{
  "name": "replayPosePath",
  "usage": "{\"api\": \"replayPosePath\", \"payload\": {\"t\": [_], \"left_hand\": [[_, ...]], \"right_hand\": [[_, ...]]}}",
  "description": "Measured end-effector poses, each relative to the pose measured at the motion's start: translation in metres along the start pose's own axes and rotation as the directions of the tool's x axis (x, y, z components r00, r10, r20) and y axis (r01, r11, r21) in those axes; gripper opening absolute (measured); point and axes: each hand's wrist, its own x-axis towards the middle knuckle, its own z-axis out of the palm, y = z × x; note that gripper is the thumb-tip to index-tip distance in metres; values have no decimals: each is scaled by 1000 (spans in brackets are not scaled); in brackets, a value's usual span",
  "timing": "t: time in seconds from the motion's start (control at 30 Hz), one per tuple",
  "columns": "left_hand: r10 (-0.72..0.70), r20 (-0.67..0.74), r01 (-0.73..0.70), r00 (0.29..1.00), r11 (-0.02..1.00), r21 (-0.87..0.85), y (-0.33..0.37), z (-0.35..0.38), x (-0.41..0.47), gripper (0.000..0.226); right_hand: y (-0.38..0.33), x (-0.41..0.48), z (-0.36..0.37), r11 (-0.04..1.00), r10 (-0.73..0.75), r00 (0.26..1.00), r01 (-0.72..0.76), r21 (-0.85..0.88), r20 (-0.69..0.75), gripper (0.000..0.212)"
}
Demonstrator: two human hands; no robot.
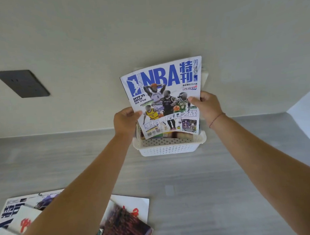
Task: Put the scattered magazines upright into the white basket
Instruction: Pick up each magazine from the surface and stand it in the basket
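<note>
Grey wood-grain surface against a pale wall, white basket [169, 146] at the wall's foot. NBA magazine [165, 97] upright, long axis near vertical, bottom edge just inside the rim, pinched by left hand [125, 121] and right hand [207, 105] at either side edge. Straight down next, probably; more magazines [126, 220] flat nearby.

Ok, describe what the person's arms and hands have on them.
Both forearms are bare, with no sleeves in view. The right hand has a thin reddish string bracelet around its wrist. The left hand shows no rings, watch or glove.
</note>
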Motion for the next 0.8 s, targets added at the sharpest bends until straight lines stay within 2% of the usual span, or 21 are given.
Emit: {"api": "replayPosePath", "payload": {"t": [0.17, 0.3, 0.4, 0.5, 0.6, 0.7, 0.8], "left_hand": [[79, -44, -76, 996, 995, 72, -8, -2, 3, 15], [47, -55, -36, 997, 983, 181, -18, 0, 3, 10], [33, -73, -17, 997, 977, 214, -21, 5, 3, 20], [68, -21, -61, 997, 971, 230, -21, 9, 3, 34], [119, 100, -144, 988, 944, 297, -24, 18, -3, 31], [129, 83, -150, 988, 927, 344, -24, 26, -4, 35], [119, 82, -141, 990, 918, 372, -23, 26, -2, 34]], "right_hand": [[9, -1, 4, 1000, 2, 1000, -2, -31, -4, 23], [24, -5, 4, 994, 34, 999, -36, -107, -25, 23], [38, -6, 0, 976, 59, 990, -84, -202, -127, 26], [43, -3, -4, 963, 125, 969, -170, -209, -212, 46], [40, -1, 5, 957, 189, 976, -208, -200, -109, 54], [38, -1, 24, 955, 177, 983, -184, -233, -49, 43], [33, 1, 31, 956, 216, 975, -221, -192, -48, 46]]}}
